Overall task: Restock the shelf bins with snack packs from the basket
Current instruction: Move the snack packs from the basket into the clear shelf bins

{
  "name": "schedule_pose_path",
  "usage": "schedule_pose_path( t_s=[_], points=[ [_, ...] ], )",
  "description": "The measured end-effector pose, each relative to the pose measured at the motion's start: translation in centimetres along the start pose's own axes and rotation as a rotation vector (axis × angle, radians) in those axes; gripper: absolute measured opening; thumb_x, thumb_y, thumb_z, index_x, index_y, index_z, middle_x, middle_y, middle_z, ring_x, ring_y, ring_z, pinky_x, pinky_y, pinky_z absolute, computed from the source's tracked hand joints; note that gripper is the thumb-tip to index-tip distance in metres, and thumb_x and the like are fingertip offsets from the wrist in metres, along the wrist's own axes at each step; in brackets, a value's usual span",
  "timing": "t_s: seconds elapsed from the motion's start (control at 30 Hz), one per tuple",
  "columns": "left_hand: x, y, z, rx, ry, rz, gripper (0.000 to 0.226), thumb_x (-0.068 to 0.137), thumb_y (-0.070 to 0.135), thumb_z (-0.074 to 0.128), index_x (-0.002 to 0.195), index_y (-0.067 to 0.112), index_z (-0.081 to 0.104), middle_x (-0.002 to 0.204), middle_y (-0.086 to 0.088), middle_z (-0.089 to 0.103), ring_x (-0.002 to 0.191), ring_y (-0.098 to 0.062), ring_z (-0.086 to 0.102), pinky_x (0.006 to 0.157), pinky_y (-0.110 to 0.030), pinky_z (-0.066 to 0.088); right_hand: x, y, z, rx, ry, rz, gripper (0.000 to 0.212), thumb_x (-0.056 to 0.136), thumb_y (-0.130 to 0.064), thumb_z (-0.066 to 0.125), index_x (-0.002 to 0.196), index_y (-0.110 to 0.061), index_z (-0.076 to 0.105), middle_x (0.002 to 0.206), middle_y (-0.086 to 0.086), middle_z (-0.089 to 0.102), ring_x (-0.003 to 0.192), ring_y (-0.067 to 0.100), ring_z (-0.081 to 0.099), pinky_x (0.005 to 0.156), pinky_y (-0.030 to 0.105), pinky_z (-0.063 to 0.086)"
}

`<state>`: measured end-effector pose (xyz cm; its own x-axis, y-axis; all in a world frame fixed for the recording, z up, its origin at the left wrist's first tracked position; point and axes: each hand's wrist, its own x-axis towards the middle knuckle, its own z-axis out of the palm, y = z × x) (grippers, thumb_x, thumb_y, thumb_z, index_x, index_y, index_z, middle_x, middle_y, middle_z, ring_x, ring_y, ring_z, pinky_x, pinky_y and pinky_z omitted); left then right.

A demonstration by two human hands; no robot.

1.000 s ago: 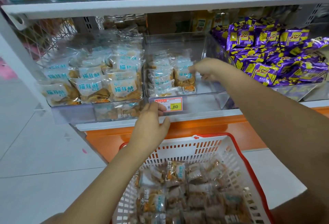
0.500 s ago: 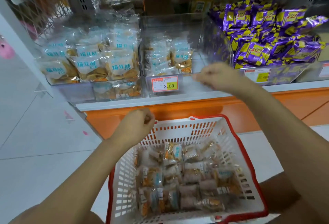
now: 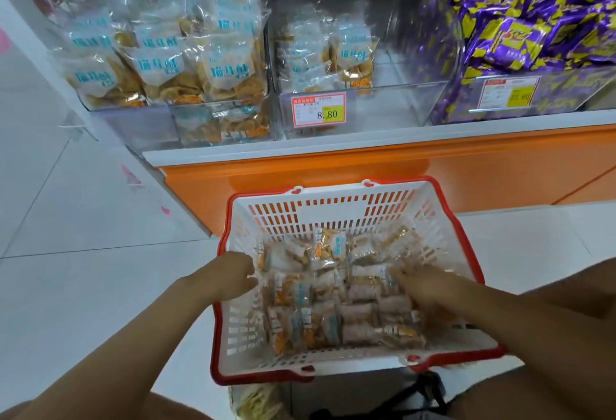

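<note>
A white basket with a red rim [image 3: 333, 188] sits low in front of the shelf and holds several small clear snack packs [image 3: 330, 286]. My left hand [image 3: 230, 276] is just inside the basket's left wall, fingers curled down against a pack with their tips hidden. My right hand [image 3: 423, 289] reaches in from the right, its fingers stretched out and blurred over the packs. On the shelf above, the middle clear bin [image 3: 383, 106] has an 8.80 price tag [image 3: 318, 109] and a few packs [image 3: 353, 59] at its left side.
To the left, a clear bin [image 3: 133, 119] is full of larger bags with blue print [image 3: 160, 66]. A bin of purple and yellow packs [image 3: 520, 36] stands on the right. The orange shelf base [image 3: 333, 166] is just behind the basket. White floor tiles lie to the left.
Both hands have come down from the shelf bins into the basket. My view has tilted downward, so the basket now sits in the middle.
</note>
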<state>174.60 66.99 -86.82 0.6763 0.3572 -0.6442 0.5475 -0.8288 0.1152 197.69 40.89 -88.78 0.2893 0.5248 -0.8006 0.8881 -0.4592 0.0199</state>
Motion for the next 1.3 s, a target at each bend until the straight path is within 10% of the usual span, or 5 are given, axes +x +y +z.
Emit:
schedule_pose_path(
  t_s=[0.27,0.53,0.8,1.07,1.3],
  points=[
    [0.3,0.0,-0.3,0.005,-0.051,0.002,0.05,0.097,0.03,0.048,0.054,0.013,0.03,0.054,-0.002,0.027,0.046,-0.012,0.026,0.05,-0.025,0.024,-0.2,1.6,1.5,-0.035,0.163,-0.148,0.024,0.094,-0.027,0.049,0.117,-0.029,0.055,0.132,0.002,0.052,0.104,0.017,0.054,0.085,0.025,0.041],
    [0.1,0.7,-0.4,0.002,-0.072,-0.077,0.048,0.098,0.032,0.048,0.057,0.012,0.034,0.057,-0.001,0.031,0.048,-0.012,0.028,0.05,-0.023,0.025,1.1,3.1,-0.3,0.281,0.049,-0.028,0.059,0.079,-0.011,0.07,0.128,-0.017,0.039,0.107,0.003,0.056,0.093,0.016,0.055,0.065,0.019,0.046],
    [-0.2,0.7,-0.6,-0.02,-0.076,-0.086,0.048,0.097,0.031,0.049,0.056,0.013,0.033,0.056,-0.001,0.029,0.047,-0.012,0.027,0.05,-0.024,0.025,1.1,3.8,-1.0,0.376,-0.116,-0.076,0.067,0.085,-0.032,0.069,0.143,-0.018,0.039,0.137,-0.008,0.035,0.12,0.02,0.052,0.097,0.029,0.046],
    [0.3,0.9,-0.8,-0.017,-0.123,-0.1,0.047,0.097,0.032,0.05,0.057,0.015,0.032,0.057,0.0,0.03,0.048,-0.011,0.028,0.052,-0.023,0.025,1.0,2.8,-2.2,0.268,-0.234,-0.035,0.021,0.086,-0.028,0.066,0.073,-0.015,0.057,0.074,-0.004,0.052,0.062,0.01,0.045,0.059,0.021,0.039],
    [0.7,1.4,-1.0,-0.002,-0.157,-0.121,0.046,0.097,0.033,0.05,0.058,0.017,0.031,0.059,0.003,0.029,0.049,-0.009,0.027,0.05,-0.021,0.025,1.5,2.2,-2.1,0.16,-0.158,-0.009,0.058,0.08,-0.024,0.072,0.129,-0.001,0.052,0.098,0.005,0.061,0.079,0.015,0.056,0.06,0.02,0.043]
  ],
)
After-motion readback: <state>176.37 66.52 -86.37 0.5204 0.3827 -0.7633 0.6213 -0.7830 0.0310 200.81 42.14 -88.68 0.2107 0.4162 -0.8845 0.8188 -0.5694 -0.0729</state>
